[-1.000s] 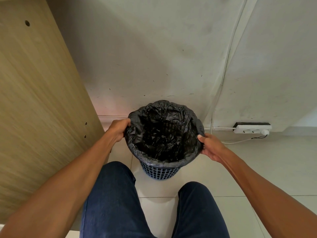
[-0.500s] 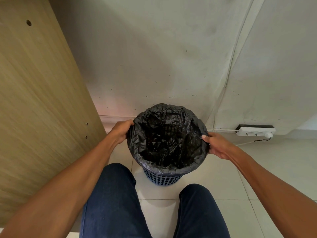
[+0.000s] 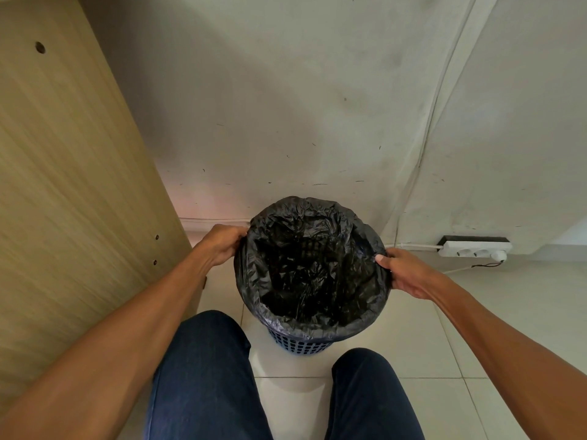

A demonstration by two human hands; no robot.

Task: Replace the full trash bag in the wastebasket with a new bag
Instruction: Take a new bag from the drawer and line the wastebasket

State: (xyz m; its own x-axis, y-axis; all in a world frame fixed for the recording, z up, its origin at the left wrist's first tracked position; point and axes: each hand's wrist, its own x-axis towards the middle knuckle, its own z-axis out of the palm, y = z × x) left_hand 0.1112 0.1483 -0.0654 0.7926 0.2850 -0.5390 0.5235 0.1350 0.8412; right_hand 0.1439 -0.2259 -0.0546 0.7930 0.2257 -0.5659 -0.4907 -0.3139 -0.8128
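Note:
A blue lattice wastebasket (image 3: 300,344) stands on the tiled floor against the wall, between my knees. A black trash bag (image 3: 311,268) lines it, its edge folded over the rim all round; the inside looks dark and crumpled. My left hand (image 3: 220,244) grips the bag's edge at the left of the rim. My right hand (image 3: 405,274) grips the bag's edge at the right of the rim, thumb on top. Only the lowest part of the basket shows under the folded plastic.
A wooden panel (image 3: 73,185) rises close on the left. A white wall (image 3: 286,106) stands right behind the basket. A white power strip (image 3: 475,249) with a cable lies on the floor at the right. My knees in blue jeans (image 3: 206,376) flank the basket.
The view has shifted slightly, so the basket sits a little more to the right and lower. Both hands keep their grip on the bag's edge at the rim.

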